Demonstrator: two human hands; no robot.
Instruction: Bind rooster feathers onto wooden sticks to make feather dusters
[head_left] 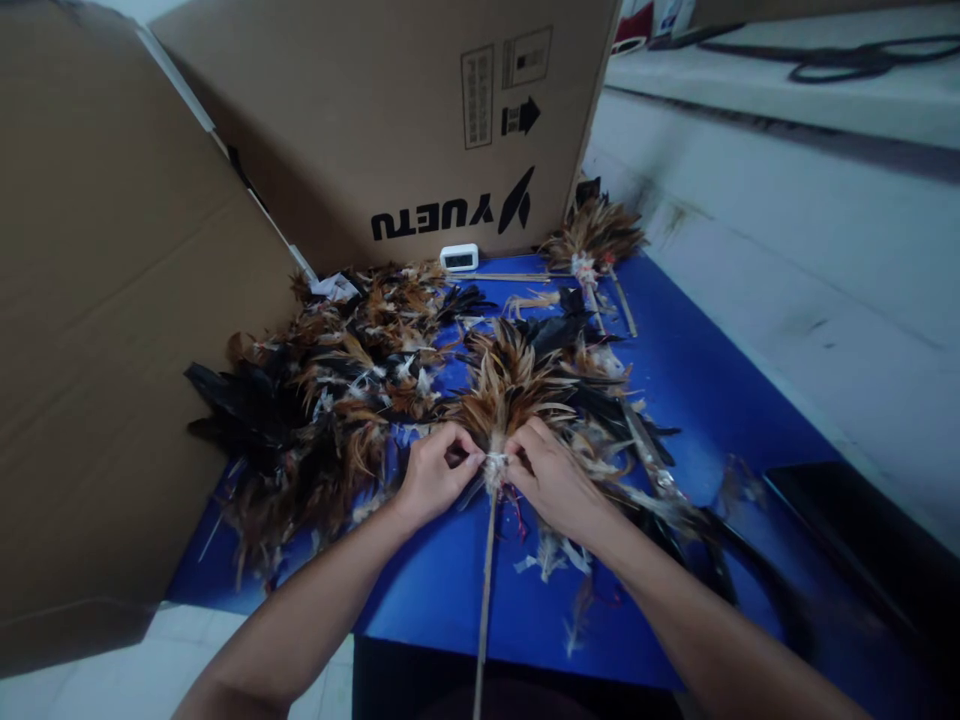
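A feather duster (510, 385) with brown and cream feathers lies in front of me, its thin stick (486, 600) pointing toward my body. Pale binding (495, 470) wraps the quill ends where they meet the stick. At the left of this binding, my left hand (439, 472) is closed in a pinch on a thin white thread (487, 457). My right hand (553, 480) pinches at the other side, apparently on the same thread; its fingertips partly hide it. Red string (517, 512) hangs below the binding.
Loose feathers (337, 380) are heaped at the left of the blue table (630, 640). Scissors (660, 470) lie to the right, partly under feathers. Another feather bundle (596, 235) is at the back, near a small white digital display (459, 257). Cardboard (300, 120) stands behind and left.
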